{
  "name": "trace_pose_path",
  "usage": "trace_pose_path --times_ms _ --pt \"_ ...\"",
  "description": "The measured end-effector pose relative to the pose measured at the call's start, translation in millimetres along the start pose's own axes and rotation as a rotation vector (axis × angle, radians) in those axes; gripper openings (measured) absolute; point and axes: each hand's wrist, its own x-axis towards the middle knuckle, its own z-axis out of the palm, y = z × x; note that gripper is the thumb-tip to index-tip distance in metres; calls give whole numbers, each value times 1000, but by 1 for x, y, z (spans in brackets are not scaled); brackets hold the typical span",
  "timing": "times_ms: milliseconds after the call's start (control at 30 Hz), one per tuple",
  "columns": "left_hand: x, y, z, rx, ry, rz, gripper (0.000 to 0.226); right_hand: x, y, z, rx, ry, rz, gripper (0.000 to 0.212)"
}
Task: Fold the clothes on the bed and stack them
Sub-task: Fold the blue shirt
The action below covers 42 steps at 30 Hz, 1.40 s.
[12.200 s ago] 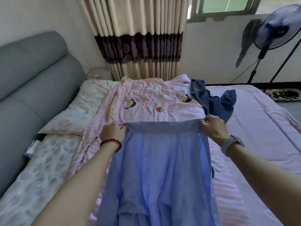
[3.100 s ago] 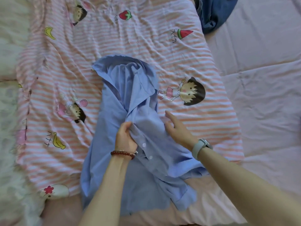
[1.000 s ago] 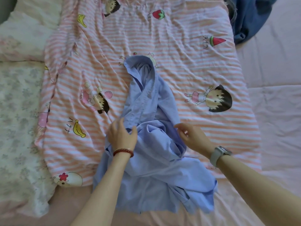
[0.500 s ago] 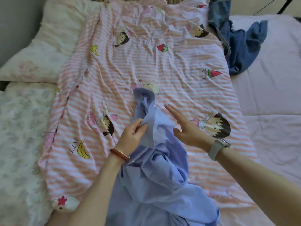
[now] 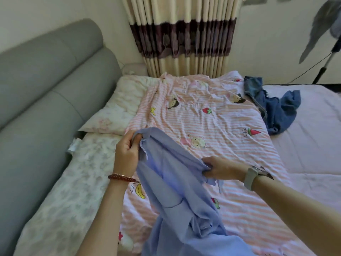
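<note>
Half a second ago the blue shirt (image 5: 177, 191) lay bunched on the striped pink sheet (image 5: 212, 130); I have since lifted it clear. My left hand (image 5: 127, 154) pinches one corner of its upper edge, thumb and fingers curled round the cloth; my right hand (image 5: 221, 168) grips the other end, lower and to the right. The shirt hangs between them, its bulk trailing near me. Judgement: the fold is not yet begun; this is a re-spread. A denim garment (image 5: 275, 109) waits unfolded at far right.

left hand (image 5: 127, 151) raised, fingers curled, right hand (image 5: 222, 168) pinching
</note>
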Motion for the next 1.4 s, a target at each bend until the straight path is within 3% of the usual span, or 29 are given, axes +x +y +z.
trace_pose_path --times_ms 100,200,267,433,500,567,633,767,867,1000,1067,1267,1400 --pt "-21 25 -5 14 47 43 36 -29 8 1 -83 87 85 29" --pt "-45 60 -14 10 99 121 26 -82 -3 -14 -109 156 33 9" --pt "-65 84 -21 10 166 187 21 -127 -16 -23 -16 236 -39 11" --pt "-111 127 -36 -89 362 236 32 -241 -64 -37 184 499 -233 36" --pt "-126 145 -40 -126 422 275 23 -284 -83 -43 292 526 -319 51" --pt "-139 168 -42 -173 442 331 18 -324 -105 -48 369 538 -393 43" --pt "-150 187 -44 -168 460 362 30 -355 -121 -50 426 576 -477 25" --pt "-160 205 -48 -228 477 383 42 -391 -142 -52 419 663 -529 26" --pt "-168 211 -56 -319 411 440 39 -407 -149 -48 412 746 -608 13" --pt "-178 226 -66 -358 363 542 60 -422 -164 -46 308 926 -713 12" --pt "-174 229 -65 -350 350 540 55 -420 -166 -53 292 980 -707 15" --pt "-123 188 -42 -271 252 365 22 -353 -138 -68 206 975 -484 30" --pt "-75 132 -23 -158 197 259 21 -285 -100 -72 180 954 -322 16"
